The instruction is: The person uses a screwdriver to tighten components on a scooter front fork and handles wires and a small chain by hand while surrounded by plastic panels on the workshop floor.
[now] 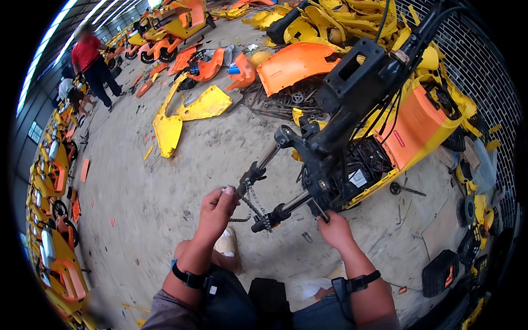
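A dismantled scooter's black front fork (324, 181) lies in front of me, its steering column (352, 77) angled up to the right, joined to an orange-and-yellow body (412, 126). A metal chain (256, 209) hangs around the two fork legs. My left hand (216, 206) is closed on the chain's end beside the nearer left leg; the exact piece between thumb and finger is small. My right hand (333, 225) grips a thin metal rod (318, 208) that reaches up to the fork clamp at the right leg.
Yellow panels (168, 129), orange panels (291, 66) and a heap of metal parts (291, 104) lie on the concrete floor (132, 181). Scooters (55, 170) line the left. Two people (93, 66) are at the back left. Scattered tools and black parts (440, 269) lie at right.
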Available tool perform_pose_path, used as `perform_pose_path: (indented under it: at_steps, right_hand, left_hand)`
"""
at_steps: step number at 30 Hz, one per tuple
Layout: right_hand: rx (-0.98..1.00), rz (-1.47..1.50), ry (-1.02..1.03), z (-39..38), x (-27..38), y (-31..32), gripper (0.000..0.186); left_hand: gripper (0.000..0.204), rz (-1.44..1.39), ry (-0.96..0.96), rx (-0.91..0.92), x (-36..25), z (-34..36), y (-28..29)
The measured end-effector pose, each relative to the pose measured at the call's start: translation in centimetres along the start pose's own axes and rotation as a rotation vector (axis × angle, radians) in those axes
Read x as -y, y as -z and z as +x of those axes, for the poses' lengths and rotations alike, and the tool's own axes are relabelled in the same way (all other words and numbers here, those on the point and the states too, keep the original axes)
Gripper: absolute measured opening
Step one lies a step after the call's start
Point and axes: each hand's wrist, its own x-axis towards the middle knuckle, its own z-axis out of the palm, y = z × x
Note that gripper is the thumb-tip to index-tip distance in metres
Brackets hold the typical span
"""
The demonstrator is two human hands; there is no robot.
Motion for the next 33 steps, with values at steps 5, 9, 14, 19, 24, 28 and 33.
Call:
perform_pose_path:
  at_steps: [5, 9, 14, 19, 24, 28, 33]
  right_hand:
    - [-0.011, -0.063, -0.015, -0.2, 0.4, -0.3, 0.031]
    - [0.014, -0.06, -0.047, 0.1, 0.3, 0.1, 0.032]
    - [-0.006, -0.035, -0.044, 0.3, 0.2, 0.6, 0.033]
    - [-0.004, -0.035, -0.063, 0.3, 0.0, 0.7, 0.033]
    - [0.001, -0.083, -0.063, 0.4, -0.3, 0.3, 0.031]
    - [0.002, -0.089, -0.066, 0.5, 0.0, 0.4, 0.031]
    - [-0.01, -0.088, -0.067, 0.8, -0.3, 0.1, 0.03]
  left_hand:
    - [0.05, 0.004, -0.012, 0.077, 0.1, -0.8, 0.4]
    - [0.048, -0.025, 0.13, 0.24, -0.8, -0.5, -0.1]
    - [0.036, 0.048, 0.284, 1.032, -1.6, -0.5, 1.9]
    - [0.048, -0.27, 0.001, 0.642, -0.6, -0.1, 2.5]
    - [0.048, -0.993, -0.287, 0.435, -0.5, 2.0, 4.4]
    - [0.044, -1.057, -0.406, 0.1, -1.5, 2.5, 5.4]
    - [0.037, -0.804, -0.761, -0.31, -3.7, 2.6, 9.9]
